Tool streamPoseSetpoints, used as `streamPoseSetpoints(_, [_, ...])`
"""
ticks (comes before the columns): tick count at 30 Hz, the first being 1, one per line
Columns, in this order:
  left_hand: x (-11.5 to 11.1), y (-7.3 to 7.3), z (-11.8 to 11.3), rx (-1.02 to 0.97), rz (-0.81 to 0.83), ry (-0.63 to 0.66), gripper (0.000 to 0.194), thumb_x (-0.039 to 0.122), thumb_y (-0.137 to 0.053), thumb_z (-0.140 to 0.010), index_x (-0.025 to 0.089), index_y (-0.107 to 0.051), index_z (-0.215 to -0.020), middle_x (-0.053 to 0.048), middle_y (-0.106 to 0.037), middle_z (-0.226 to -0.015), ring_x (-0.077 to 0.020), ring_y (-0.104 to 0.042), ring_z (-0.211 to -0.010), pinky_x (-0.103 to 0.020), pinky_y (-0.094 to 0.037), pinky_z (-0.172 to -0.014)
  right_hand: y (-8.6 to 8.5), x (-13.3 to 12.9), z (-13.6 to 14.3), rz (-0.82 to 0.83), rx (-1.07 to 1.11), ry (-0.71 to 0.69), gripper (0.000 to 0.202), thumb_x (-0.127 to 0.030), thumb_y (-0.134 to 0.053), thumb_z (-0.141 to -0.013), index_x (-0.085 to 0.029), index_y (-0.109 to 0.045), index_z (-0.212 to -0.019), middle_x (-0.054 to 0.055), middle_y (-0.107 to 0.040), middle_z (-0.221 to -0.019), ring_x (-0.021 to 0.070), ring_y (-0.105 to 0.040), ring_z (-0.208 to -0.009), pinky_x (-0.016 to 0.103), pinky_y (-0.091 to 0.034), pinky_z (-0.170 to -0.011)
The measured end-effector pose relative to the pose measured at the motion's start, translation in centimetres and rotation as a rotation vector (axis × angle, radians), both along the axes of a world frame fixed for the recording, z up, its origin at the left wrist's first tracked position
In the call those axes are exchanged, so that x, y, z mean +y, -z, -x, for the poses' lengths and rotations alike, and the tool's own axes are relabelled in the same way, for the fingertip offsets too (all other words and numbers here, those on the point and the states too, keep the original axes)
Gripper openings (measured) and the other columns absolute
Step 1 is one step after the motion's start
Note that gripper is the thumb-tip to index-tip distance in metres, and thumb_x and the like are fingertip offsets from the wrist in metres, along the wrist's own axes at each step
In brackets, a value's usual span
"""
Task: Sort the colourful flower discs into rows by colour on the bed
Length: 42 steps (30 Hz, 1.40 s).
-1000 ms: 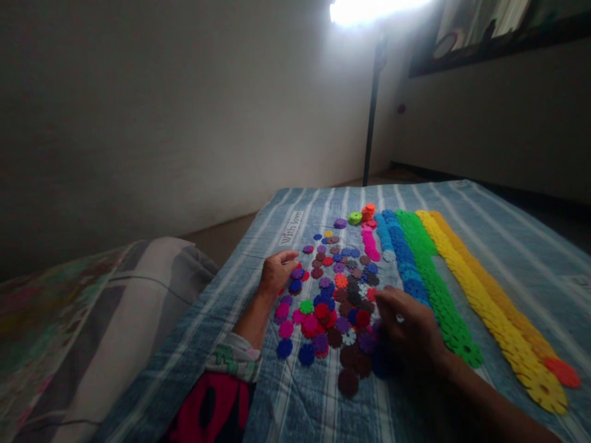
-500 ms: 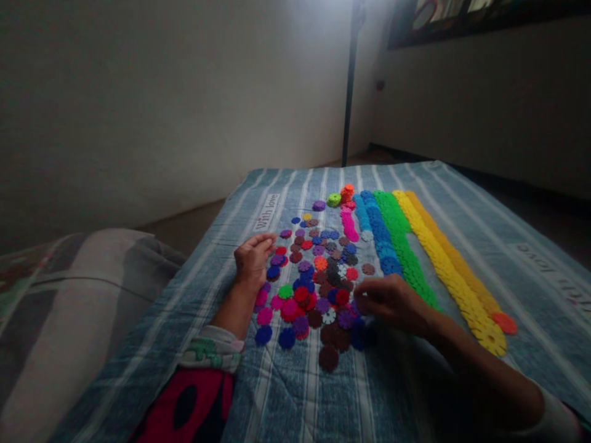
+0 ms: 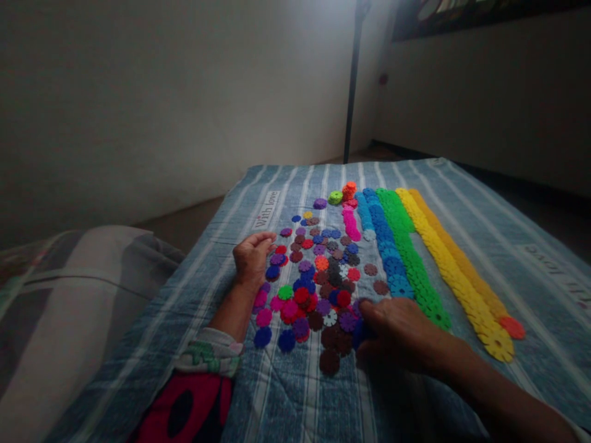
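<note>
Loose notched plastic discs (image 3: 302, 298) in purple, red, pink, brown and dark blue lie scattered and overlapping on the striped cloth (image 3: 295, 400). My left hand (image 3: 250, 259) is closed in a pinch at the left edge of the scatter; whatever lies between its fingertips is too small to make out. At the near right edge, my right hand (image 3: 398, 332) has its thumb and fingers closed round a dark blue disc (image 3: 362, 335), partly hidden by the hand. A purple disc (image 3: 348, 320) is just left of its fingertips. Two brown discs (image 3: 381, 287) lie beyond that hand.
Overlapping rows of discs run lengthwise on the right: blue (image 3: 381, 221), green (image 3: 406, 264), yellow (image 3: 455, 283) and orange-yellow (image 3: 466, 271). A short pink row (image 3: 351, 224) and small stacks (image 3: 335, 197) stand farther back. A grey cushion-like shape (image 3: 101, 307) is at left, a pole (image 3: 351, 92) behind.
My right hand has moved slightly down and nearer to me, closing round the dark blue disc. A brown disc and the near end of the blue row are now uncovered. My left hand stays put.
</note>
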<state>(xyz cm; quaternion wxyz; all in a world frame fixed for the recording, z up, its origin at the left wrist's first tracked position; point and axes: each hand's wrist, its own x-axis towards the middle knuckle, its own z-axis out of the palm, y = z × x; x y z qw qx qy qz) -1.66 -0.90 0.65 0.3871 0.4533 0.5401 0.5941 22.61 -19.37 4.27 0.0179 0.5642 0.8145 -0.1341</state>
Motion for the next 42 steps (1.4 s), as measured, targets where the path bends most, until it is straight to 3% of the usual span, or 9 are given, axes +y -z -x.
streamPoseSetpoints(11, [0.4, 0.6, 0.7, 0.077, -0.022, 0.001, 0.021, 0.025, -0.063, -0.060, 0.014, -0.071, -0.076, -0.004, -0.072, -0.077, -0.0161, -0.066, -0.071, -0.028, -0.054, -0.069, 0.4, -0.3, 0.1, -0.042, 0.030, -0.064, 0.028, -0.022, -0.061, -0.077, -0.018, -0.058, -0.105, 0.004, -0.066, -0.077, 0.0162, -0.059, -0.067, 0.027, -0.024, -0.053])
streamPoseSetpoints(23, [0.2, 0.5, 0.8, 0.107, 0.027, 0.090, 0.021, 0.025, -0.066, -0.057, 0.015, -0.073, -0.074, -0.005, -0.073, -0.075, -0.0167, -0.066, -0.072, -0.028, -0.052, -0.071, 0.8, -0.3, -0.2, -0.038, 0.046, -0.070, 0.022, -0.023, -0.068, -0.074, -0.019, -0.062, -0.095, 0.003, -0.068, -0.079, 0.0153, -0.059, -0.065, 0.029, -0.020, -0.053])
streamPoseSetpoints(26, [0.3, 0.6, 0.9, 0.118, 0.033, 0.103, 0.022, 0.025, -0.065, -0.057, 0.015, -0.073, -0.074, -0.005, -0.072, -0.074, -0.0167, -0.065, -0.071, -0.028, -0.051, -0.069, 0.5, -0.2, 0.5, -0.094, 0.047, -0.037, 0.021, -0.031, -0.070, -0.078, -0.019, -0.064, -0.094, 0.004, -0.069, -0.081, 0.0168, -0.059, -0.066, 0.029, -0.021, -0.053])
streamPoseSetpoints(29, [0.3, 0.7, 1.0, 0.128, 0.043, 0.110, 0.022, 0.025, -0.064, -0.057, 0.015, -0.073, -0.074, -0.004, -0.072, -0.073, -0.0159, -0.064, -0.068, -0.027, -0.050, -0.065, 0.3, 0.1, 2.3, -0.208, 0.053, 0.024, 0.008, -0.027, -0.065, -0.085, -0.019, -0.066, -0.086, 0.004, -0.068, -0.078, 0.0174, -0.058, -0.067, 0.030, -0.023, -0.054])
streamPoseSetpoints(34, [0.5, 0.9, 1.2, 0.159, 0.051, 0.119, 0.022, 0.026, -0.064, -0.057, 0.016, -0.073, -0.074, -0.004, -0.071, -0.070, -0.0145, -0.061, -0.063, -0.025, -0.047, -0.060, 1.6, 0.7, 4.9, -0.418, 0.060, 0.049, 0.013, -0.028, -0.070, -0.081, -0.020, -0.066, -0.072, 0.005, -0.065, -0.074, 0.0198, -0.056, -0.070, 0.032, -0.026, -0.059])
streamPoseSetpoints(42, [0.2, 0.6, 1.0, 0.153, 0.074, 0.116, 0.024, 0.027, -0.064, -0.054, 0.015, -0.073, -0.074, -0.004, -0.071, -0.070, -0.0145, -0.060, -0.060, -0.024, -0.045, -0.055, 2.5, 0.7, 5.5, -0.354, 0.056, 0.042, 0.004, -0.025, -0.068, -0.083, -0.022, -0.069, -0.081, 0.004, -0.067, -0.079, 0.0200, -0.057, -0.073, 0.033, -0.028, -0.062])
